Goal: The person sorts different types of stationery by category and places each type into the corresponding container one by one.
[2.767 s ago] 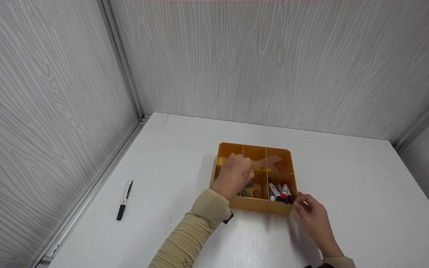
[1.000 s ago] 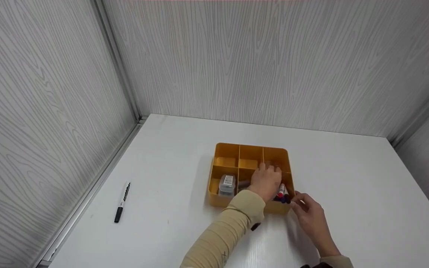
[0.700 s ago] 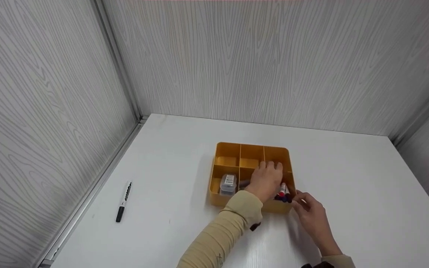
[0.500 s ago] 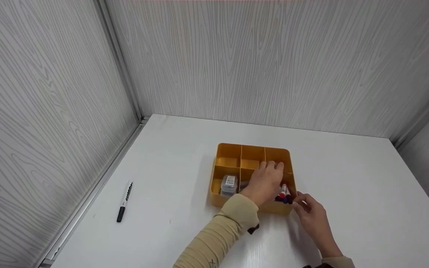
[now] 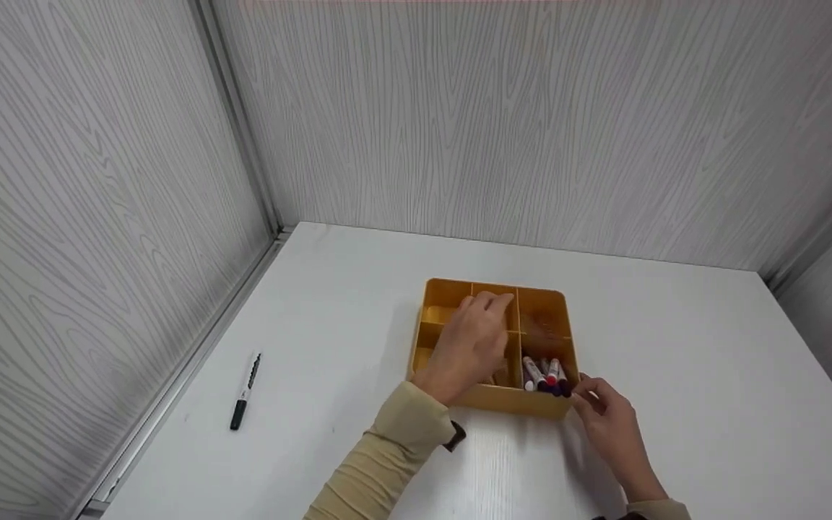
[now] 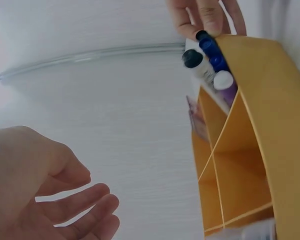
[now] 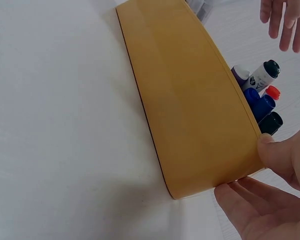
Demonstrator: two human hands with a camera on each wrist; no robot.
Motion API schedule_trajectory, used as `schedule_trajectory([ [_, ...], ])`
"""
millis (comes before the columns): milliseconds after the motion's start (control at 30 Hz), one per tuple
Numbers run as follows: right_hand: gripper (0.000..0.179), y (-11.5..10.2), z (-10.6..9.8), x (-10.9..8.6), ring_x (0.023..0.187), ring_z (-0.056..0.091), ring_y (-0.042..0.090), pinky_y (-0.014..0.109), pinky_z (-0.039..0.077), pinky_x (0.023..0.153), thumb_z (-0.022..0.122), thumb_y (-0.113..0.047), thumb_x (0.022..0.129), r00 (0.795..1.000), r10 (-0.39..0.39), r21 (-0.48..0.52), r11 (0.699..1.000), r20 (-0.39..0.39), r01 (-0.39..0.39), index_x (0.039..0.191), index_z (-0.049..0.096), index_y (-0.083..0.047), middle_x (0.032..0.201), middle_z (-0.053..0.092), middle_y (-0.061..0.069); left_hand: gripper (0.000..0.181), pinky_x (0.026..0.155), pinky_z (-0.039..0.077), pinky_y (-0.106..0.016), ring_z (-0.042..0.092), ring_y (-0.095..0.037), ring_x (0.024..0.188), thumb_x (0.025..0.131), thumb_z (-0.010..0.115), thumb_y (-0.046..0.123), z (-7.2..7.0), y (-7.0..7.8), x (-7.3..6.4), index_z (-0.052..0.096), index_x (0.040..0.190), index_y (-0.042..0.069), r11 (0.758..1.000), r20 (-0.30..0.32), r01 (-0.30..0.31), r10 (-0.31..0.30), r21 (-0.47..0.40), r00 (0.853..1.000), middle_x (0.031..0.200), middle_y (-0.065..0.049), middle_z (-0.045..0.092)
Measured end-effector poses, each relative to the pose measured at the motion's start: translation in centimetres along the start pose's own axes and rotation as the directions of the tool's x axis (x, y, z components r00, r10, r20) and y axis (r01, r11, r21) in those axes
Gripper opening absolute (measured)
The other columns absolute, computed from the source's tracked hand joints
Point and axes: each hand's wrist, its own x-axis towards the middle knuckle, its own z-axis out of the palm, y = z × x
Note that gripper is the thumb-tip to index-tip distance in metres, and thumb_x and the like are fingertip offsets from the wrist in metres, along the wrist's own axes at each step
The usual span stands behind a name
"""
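Note:
A yellow divided organizer box (image 5: 510, 399) stands on the table. My left hand (image 5: 468, 345) hovers over its middle and left compartments; in the left wrist view that left hand (image 6: 65, 195) holds nothing, its fingers loosely bent. My right hand (image 5: 607, 422) pinches the box's near right corner; in the right wrist view the thumb lies on the rim and the fingers touch the outer wall. Several capped markers (image 5: 552, 372) fill the front right compartment. Clear reddish plastic pieces (image 5: 542, 326) lie in the back right one. My left hand hides most of the front middle and front left compartments.
A black-capped marker (image 5: 245, 393) lies alone on the white table (image 5: 315, 303), left of the box. Wood-grain panels enclose the table at the back (image 5: 495, 130) and on both sides.
Earlier the left hand held a clear plastic strip over the box, then reached into the back right compartment. Now it has drawn back left without the strip. The right hand stays at the corner.

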Motion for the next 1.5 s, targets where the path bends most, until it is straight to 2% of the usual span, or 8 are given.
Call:
schedule_trajectory([
  [267,0.011,0.2,-0.2,0.1,0.138,0.045,0.041,0.046,0.046,0.104,0.054,-0.008,0.101,1.000,0.003,0.008,1.000,-0.001,-0.003,0.111,0.056,-0.005,0.152,0.043,0.022,0.037,0.092,0.053,-0.030,0.063,-0.023,0.103,0.095,0.058,0.007,-1.3,-2.2,-1.7,0.060,0.132,0.004,1.000,-0.161,-0.030,0.029,0.000,0.987,0.120,-0.010,0.066],
  [433,0.010,0.1,-0.2,0.1,0.139,0.044,0.041,0.045,0.045,0.104,0.055,-0.007,0.101,1.000,0.002,0.013,1.000,0.004,-0.002,0.111,0.056,-0.005,0.152,0.043,0.023,0.037,0.092,0.054,-0.031,0.062,-0.024,0.104,0.095,0.060,0.009,-1.9,-4.3,-3.0,0.061,0.131,0.005,0.998,-0.202,0.040,-0.048,-0.042,0.978,0.122,-0.010,0.065],
  [600,0.009,0.0,-0.2,0.1,0.139,0.042,0.042,0.044,0.045,0.104,0.055,-0.007,0.100,1.000,0.000,-0.001,1.000,-0.005,0.000,0.109,0.056,-0.005,0.152,0.043,0.023,0.037,0.097,0.053,-0.034,0.060,-0.025,0.110,0.096,0.059,0.012,-2.5,-6.4,-4.4,0.060,0.132,0.006,0.987,-0.202,0.143,-0.155,-0.071,0.967,0.126,-0.010,0.063],
  [733,0.009,0.0,-0.3,0.0,0.139,0.042,0.042,0.043,0.046,0.103,0.055,-0.005,0.100,1.000,-0.006,-0.005,1.000,-0.010,0.006,0.109,0.056,-0.005,0.152,0.043,0.023,0.036,0.098,0.053,-0.035,0.061,-0.026,0.112,0.095,0.062,0.013,-2.4,-8.0,-5.5,0.061,0.131,0.008,0.972,-0.220,0.224,-0.234,-0.070,0.947,0.126,-0.009,0.064],
  [1033,0.009,0.0,-0.2,0.1,0.140,0.042,0.043,0.045,0.045,0.104,0.054,-0.006,0.101,1.000,0.012,0.001,1.000,0.000,-0.012,0.109,0.056,-0.006,0.152,0.043,0.023,0.034,0.089,0.055,-0.038,0.063,-0.029,0.102,0.092,0.066,0.009,-1.1,-11.0,-8.0,0.064,0.126,0.007,0.952,-0.266,0.304,-0.300,-0.028,0.916,0.120,-0.012,0.066],
  [1233,0.009,-0.1,-0.2,0.2,0.139,0.043,0.043,0.045,0.045,0.103,0.054,-0.009,0.101,1.000,0.025,-0.009,1.000,0.003,-0.025,0.110,0.056,-0.007,0.153,0.042,0.022,0.036,0.079,0.055,-0.045,0.064,-0.035,0.096,0.087,0.071,0.006,-1.3,-13.6,-9.6,0.064,0.122,0.002,0.935,-0.358,0.352,-0.312,0.051,0.880,0.114,-0.019,0.066],
  [1333,0.010,-0.2,-0.2,0.2,0.138,0.043,0.043,0.046,0.045,0.103,0.054,-0.009,0.101,0.999,0.035,-0.020,0.999,0.005,-0.035,0.110,0.056,-0.007,0.153,0.042,0.022,0.039,0.079,0.053,-0.048,0.063,-0.039,0.097,0.087,0.070,0.006,-1.5,-14.9,-10.5,0.061,0.125,-0.001,0.913,-0.377,0.401,-0.346,0.076,0.859,0.113,-0.022,0.066],
  [1500,0.010,-0.2,-0.2,0.1,0.138,0.044,0.043,0.046,0.045,0.103,0.054,-0.010,0.101,0.999,0.031,-0.032,0.999,0.010,-0.030,0.111,0.056,-0.008,0.153,0.041,0.022,0.042,0.083,0.051,-0.053,0.059,-0.044,0.106,0.091,0.066,0.008,-2.0,-16.8,-12.0,0.055,0.130,-0.004,0.862,-0.340,0.500,-0.446,0.085,0.828,0.120,-0.027,0.061],
])
